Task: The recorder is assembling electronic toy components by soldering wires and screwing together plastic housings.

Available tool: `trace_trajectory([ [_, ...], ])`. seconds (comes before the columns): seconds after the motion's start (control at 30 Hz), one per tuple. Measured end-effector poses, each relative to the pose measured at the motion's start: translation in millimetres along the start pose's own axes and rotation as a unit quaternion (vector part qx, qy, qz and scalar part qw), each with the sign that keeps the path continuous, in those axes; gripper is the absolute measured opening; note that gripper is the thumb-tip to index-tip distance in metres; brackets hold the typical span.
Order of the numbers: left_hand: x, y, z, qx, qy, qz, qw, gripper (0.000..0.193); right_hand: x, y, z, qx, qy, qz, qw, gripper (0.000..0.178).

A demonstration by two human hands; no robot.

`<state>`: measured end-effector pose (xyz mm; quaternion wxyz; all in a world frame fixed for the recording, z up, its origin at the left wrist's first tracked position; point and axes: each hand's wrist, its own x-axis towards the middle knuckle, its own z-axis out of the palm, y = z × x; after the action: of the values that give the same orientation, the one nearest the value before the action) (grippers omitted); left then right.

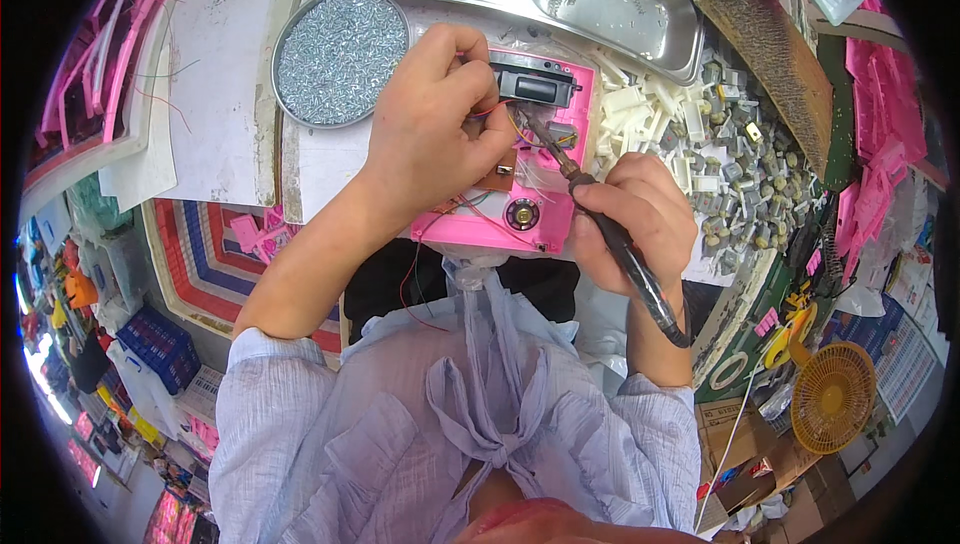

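A shallow pink plastic housing (450, 231) lies on the bench in front of me. It holds a black module (535, 86) at the far side, a small motor (564, 134), a round speaker (522, 214) and thin coloured wires. My left hand (430, 119) is over the housing's left part, fingers pinched at a thin wire (508, 114) beside the module; the fingertips are partly hidden. My right hand (640, 224) grips a soldering iron (622, 244) by its dark handle. The iron's tip points up and left, close to the wires below the module.
A round tray of small screws (340, 57) stands at the left. Behind is a metal compartment tray (600, 29) with small metal parts. White plastic pieces (635, 109) and a heap of small motors (740, 164) lie to the right. An orange-brown fan (833, 399) stands lower right.
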<state>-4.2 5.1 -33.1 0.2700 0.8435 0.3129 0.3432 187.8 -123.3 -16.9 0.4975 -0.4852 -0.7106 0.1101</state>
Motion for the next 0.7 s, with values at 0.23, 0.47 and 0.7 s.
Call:
trace_trajectory([
  [0.23,0,-1,0,0.001,-0.004,0.001,1.000,0.015,-1,-4,-12,0.001,0.011,0.007,1.000,0.028],
  [0.47,1,2,0,-0.007,0.007,-0.007,1.000,0.018,-4,-4,-18,-0.012,0.024,0.007,1.000,0.025],
  [0.7,0,4,-8,0.005,0.001,0.008,1.000,0.019,-6,-6,-22,-0.021,0.027,0.009,0.999,0.025],
])
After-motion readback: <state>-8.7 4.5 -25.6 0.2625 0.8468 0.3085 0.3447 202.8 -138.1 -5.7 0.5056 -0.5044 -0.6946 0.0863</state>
